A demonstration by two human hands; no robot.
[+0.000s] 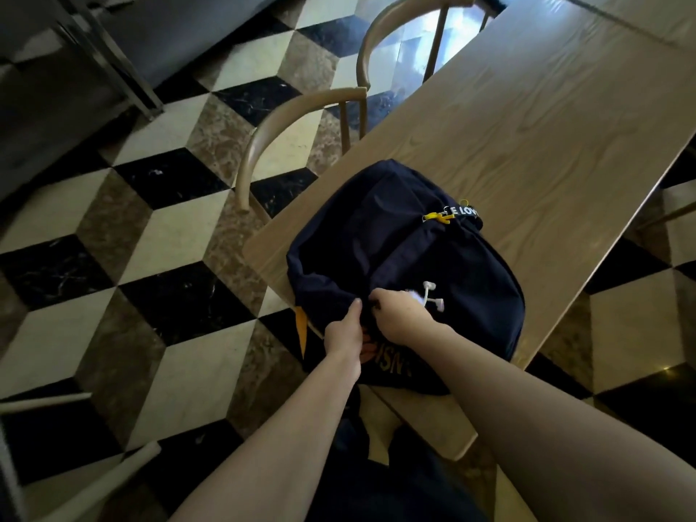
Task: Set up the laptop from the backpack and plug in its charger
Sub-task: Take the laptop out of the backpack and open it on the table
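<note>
— Where the corner of the wooden table (527, 118) came nearest the person, what was seen lying on it?

— A dark navy backpack (395, 243) was seen lying flat there, its near end hanging slightly over the table edge. Orange lettering was visible on the fabric by the wrists, and a yellow tag (437, 217) was attached near a strap printed with white letters.

— How were the hands placed?

— Both were laid on the near part of the backpack, close together. The left hand (344, 329) was pressed against the fabric with its thumb extended; whether cloth was pinched by it could not be told. The right hand (401, 314) was curled around something small at the seam, seemingly a zip pull, though the item itself was hidden. A white cord charm (431, 295) lay just beside that hand.

— And around the table?

— Two curved wooden chairs (286, 122) were drawn up at its far side, on a chequered floor (150, 235).
</note>
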